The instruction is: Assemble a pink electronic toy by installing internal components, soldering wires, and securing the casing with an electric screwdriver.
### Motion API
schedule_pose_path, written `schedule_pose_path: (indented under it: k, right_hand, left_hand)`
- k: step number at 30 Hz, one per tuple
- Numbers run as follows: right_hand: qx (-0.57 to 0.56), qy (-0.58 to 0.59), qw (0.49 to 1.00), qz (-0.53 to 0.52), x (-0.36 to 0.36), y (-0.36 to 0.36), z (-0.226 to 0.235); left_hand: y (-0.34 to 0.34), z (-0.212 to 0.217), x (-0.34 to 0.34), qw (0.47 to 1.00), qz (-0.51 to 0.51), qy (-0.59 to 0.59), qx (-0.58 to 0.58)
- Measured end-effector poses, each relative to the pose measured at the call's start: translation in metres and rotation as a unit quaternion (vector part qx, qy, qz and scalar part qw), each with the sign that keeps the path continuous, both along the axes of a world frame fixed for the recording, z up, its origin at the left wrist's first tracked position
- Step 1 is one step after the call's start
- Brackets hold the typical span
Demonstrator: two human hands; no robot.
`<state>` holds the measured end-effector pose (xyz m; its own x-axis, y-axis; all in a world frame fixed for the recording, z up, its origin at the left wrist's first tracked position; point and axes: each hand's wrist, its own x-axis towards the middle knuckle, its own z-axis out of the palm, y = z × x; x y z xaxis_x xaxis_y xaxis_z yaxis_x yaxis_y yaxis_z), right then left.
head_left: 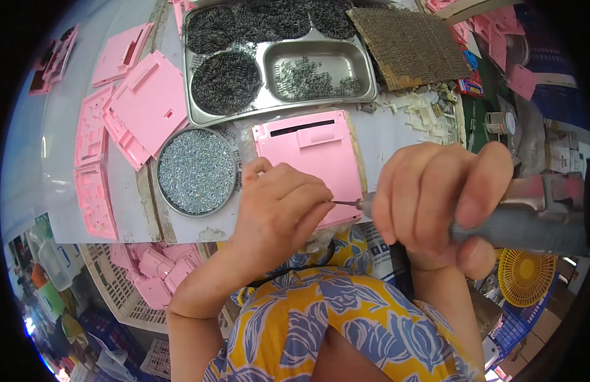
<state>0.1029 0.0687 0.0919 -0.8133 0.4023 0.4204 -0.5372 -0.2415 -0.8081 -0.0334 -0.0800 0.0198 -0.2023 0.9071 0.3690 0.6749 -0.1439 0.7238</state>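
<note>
The pink panel [317,162] lies on the surface [129,207], under and ahead of the left grip [276,207], the nearer hand, which is closed at the tip of the bit [346,203]; what it pinches is hidden. The right grip [428,197], right of the panel, is wrapped around the driver [524,223], its long axis running crosswise. The left grip covers the panel's near-left part; a round dish [198,214] lies left of it, a tray [279,103] beyond.

We'd say small assembly workshop, pretty clearly. The worktable [126,204] is loaded with bulk parts: a steel tray [263,105] heaped with dark little metal bits [225,83], a round dish [196,214] full of silvery screws [196,172], pink plastic panels [148,102] overlapping on the left. We also spot a grey driver tool [524,229] with a thin bit, plus a pale openwork crate [110,280] of more pink pieces [158,274] below the table edge.
</note>
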Motion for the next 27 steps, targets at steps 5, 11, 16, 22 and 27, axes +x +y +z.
schedule_pose_path:
  k: [5, 11, 16, 22, 27]
  right_hand:
    - [0.004, -0.014, 1.000, -0.004, 0.002, -0.002, -0.004]
    - [0.018, -0.029, 0.999, -0.005, 0.001, -0.003, 0.000]
    - [0.024, -0.027, 0.999, -0.026, -0.004, -0.008, -0.006]
    - [0.023, -0.012, 0.998, -0.056, -0.009, 0.005, -0.009]
    - [0.075, -0.028, 0.986, -0.147, -0.024, 0.060, -0.042]
  left_hand:
    - [0.005, -0.004, 0.009, 0.998, -0.008, -0.051, 0.024]
    - [0.006, -0.008, 0.008, 0.999, 0.006, -0.039, 0.034]
    - [0.003, -0.010, 0.005, 0.999, 0.022, 0.020, 0.026]
    - [0.000, 0.012, -0.015, 0.995, 0.082, 0.031, -0.042]
    - [-0.044, -0.004, -0.084, 0.931, 0.241, 0.186, -0.202]
